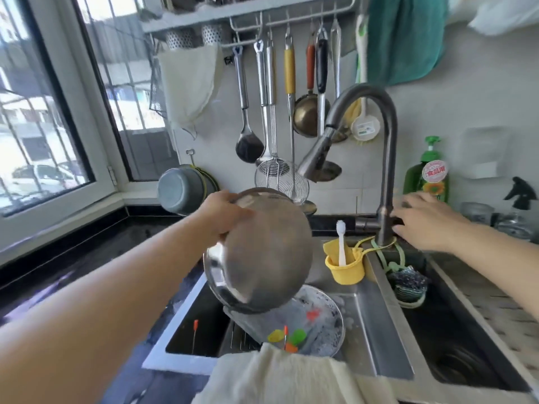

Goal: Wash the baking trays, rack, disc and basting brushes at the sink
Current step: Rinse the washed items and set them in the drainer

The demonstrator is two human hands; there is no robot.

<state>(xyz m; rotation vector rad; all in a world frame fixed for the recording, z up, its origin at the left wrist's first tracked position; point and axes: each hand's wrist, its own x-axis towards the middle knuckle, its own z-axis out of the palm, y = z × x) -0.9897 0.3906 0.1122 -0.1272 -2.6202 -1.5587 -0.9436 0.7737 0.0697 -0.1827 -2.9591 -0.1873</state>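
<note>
My left hand (224, 214) grips the rim of a round steel pan (262, 252) and holds it tilted, bottom toward me, above the left sink basin (376, 339). Below it a soapy round disc (323, 319) leans in the basin with coloured basting brushes (291, 336) lying on it. An orange-tipped thin tool (194, 333) stands at the basin's left side. My right hand (425, 220) rests with spread fingers at the base of the dark faucet (385, 176), by its handle. No water runs from the spray head (315, 158).
A pale cloth (285, 377) lies over the sink's front edge. A yellow caddy (344, 263) with a white brush hangs on the divider. The right basin (455, 345) holds a scrubber (408, 284). Green dish soap (428, 173) stands behind. Utensils hang on the wall rail (280, 21).
</note>
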